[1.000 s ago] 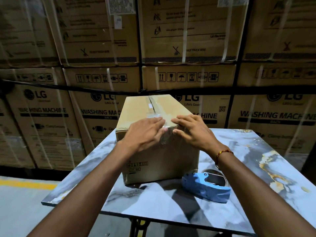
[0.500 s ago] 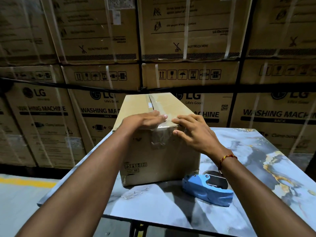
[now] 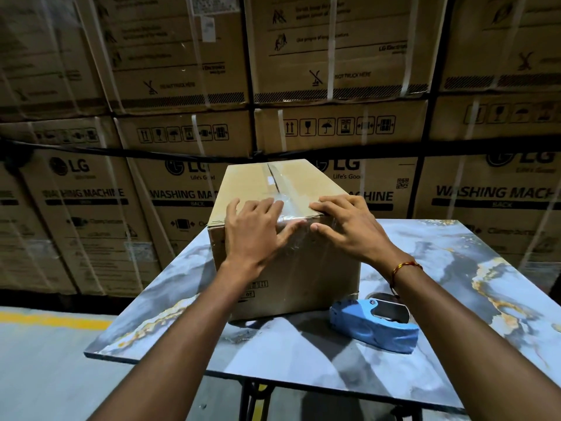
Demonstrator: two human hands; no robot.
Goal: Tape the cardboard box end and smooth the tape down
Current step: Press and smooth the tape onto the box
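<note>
A brown cardboard box [image 3: 328, 268] stands on the marbled table [image 3: 455, 268]. Clear tape [image 3: 288, 192] runs along its top seam and folds over the near edge onto the front face. My left hand [image 3: 258, 232] lies flat over that near top edge, fingers spread, thumb pressing on the tape on the front face. My right hand [image 3: 346, 226] rests open on the edge to the right of the tape, fingers on top and thumb on the front. Neither hand holds anything. A blue tape dispenser [image 3: 373, 323] lies on the table to the right of the box.
Stacked washing-machine cartons [image 3: 334, 86] wrapped in film form a wall right behind the table. The table's left edge [image 3: 145, 305] drops to a grey floor with a yellow line [image 3: 54, 319]. Black table legs show below the near edge.
My left hand has slid down from the box top over the near edge, thumb now on the front face. My right hand has barely shifted. The view has moved closer.
</note>
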